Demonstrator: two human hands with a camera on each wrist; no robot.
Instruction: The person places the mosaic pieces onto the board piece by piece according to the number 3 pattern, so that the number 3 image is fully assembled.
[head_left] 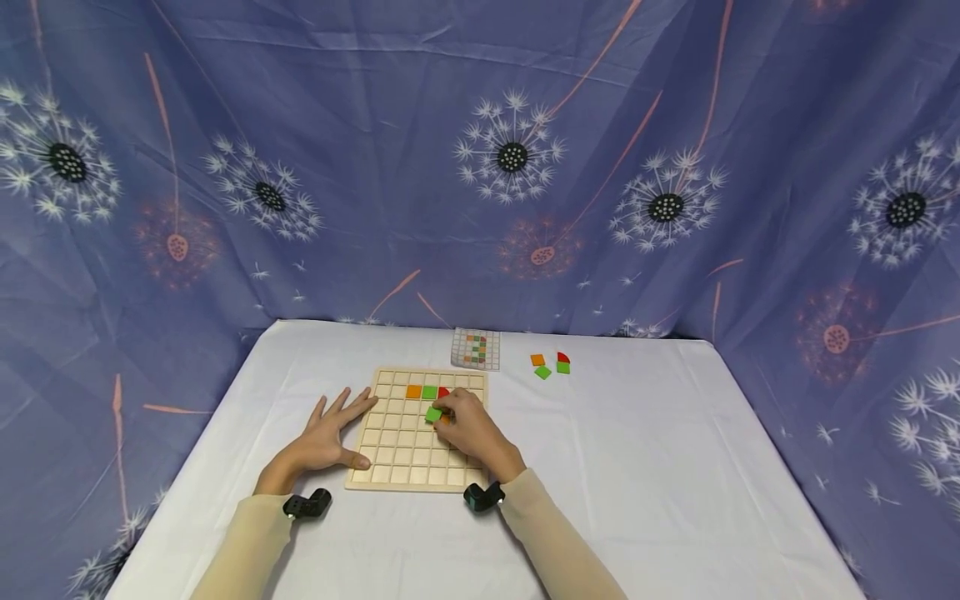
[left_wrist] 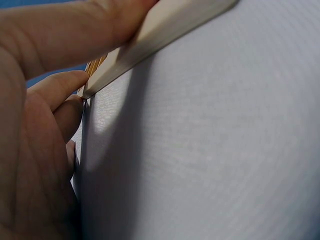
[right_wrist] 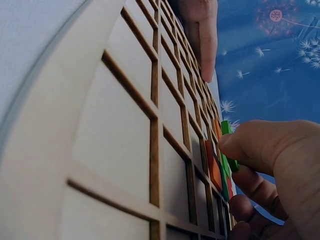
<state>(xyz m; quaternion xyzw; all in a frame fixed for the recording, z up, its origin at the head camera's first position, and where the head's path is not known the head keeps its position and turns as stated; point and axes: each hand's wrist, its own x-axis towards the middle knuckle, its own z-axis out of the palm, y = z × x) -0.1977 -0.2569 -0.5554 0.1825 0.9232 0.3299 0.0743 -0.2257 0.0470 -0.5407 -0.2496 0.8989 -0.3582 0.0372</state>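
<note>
A wooden grid board (head_left: 397,457) lies on the white table. My left hand (head_left: 322,437) rests at its left side with fingers spread, the thumb and fingertips touching the edge. My right hand (head_left: 474,429) is over the upper right part of the board. Between its thumb and finger it pinches a green square tile (right_wrist: 228,145), held tilted above the grid. An orange square tile (head_left: 414,392), a green tile (head_left: 430,392) and a red quarter-round tile (head_left: 444,392) sit in one row. Another orange tile (right_wrist: 212,165) is on the board, partly hidden by my right hand in the head view.
Behind the board lies a pattern card (head_left: 476,348) with a coloured grid. Right of it are several loose tiles: an orange square (head_left: 537,360), a green square (head_left: 543,372), a red quarter-round (head_left: 563,357) and a green piece (head_left: 563,367). A blue dandelion-print cloth (head_left: 390,183) hangs behind the table.
</note>
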